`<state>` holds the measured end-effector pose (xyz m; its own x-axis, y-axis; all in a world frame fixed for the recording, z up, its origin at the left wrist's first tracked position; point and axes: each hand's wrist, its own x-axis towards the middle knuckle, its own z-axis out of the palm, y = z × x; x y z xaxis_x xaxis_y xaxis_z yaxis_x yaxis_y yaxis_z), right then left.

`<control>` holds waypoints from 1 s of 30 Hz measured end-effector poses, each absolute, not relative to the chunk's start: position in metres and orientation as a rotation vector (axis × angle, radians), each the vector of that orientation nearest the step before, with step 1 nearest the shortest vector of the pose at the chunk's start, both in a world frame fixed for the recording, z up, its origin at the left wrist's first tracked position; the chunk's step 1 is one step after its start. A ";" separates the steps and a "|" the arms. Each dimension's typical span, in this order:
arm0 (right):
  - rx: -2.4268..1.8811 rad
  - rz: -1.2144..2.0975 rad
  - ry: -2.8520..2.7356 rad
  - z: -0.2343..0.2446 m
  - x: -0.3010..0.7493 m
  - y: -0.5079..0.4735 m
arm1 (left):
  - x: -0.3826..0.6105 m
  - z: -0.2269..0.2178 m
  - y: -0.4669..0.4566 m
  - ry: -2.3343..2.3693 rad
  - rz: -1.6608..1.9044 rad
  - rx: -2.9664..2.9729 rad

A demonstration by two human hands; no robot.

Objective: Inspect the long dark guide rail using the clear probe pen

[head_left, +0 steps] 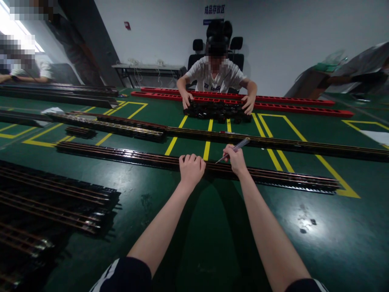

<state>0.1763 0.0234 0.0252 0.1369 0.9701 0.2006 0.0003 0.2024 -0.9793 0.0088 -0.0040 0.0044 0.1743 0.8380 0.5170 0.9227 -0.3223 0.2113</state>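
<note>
Across the green table in front of me lies a long black rail (282, 176) with copper-coloured strips along it. My left hand (192, 169) is closed over the rail near its middle, fingers curled around its far side. In my right hand (236, 159) is a screwdriver (241, 144) with a clear handle, held at a slant. Its thin shaft points down to the left, and the tip is at the rail just right of my left hand. Whether the tip touches a screw is too small to tell.
Beyond my rail runs another long dark rail (273, 142). Stacked black rails (54, 194) fill the near left. Across the table (340, 227), a person (212, 75) handles a cluster of black parts (217, 110) in front of red slotted rails (298, 106). Other people are at both sides.
</note>
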 end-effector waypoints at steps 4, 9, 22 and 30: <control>-1.105 0.971 -1.197 0.025 0.177 0.024 | 0.009 0.004 -0.005 -1.733 -0.828 -2.285; -1.129 0.966 -1.222 0.027 0.178 0.023 | 0.009 0.004 -0.005 -1.737 -0.826 -2.280; -1.217 0.930 -1.259 0.034 0.184 0.018 | 0.013 0.005 -0.010 -1.673 -0.819 -2.273; -1.180 0.998 -1.264 0.032 0.200 0.016 | 0.033 0.002 -0.017 -1.595 -0.780 -2.365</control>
<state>0.2002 0.0160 0.0321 0.0808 0.9840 0.1591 0.0734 0.1533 -0.9855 0.0326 -0.0169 0.0024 0.2853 0.8070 0.5170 0.9036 -0.4064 0.1356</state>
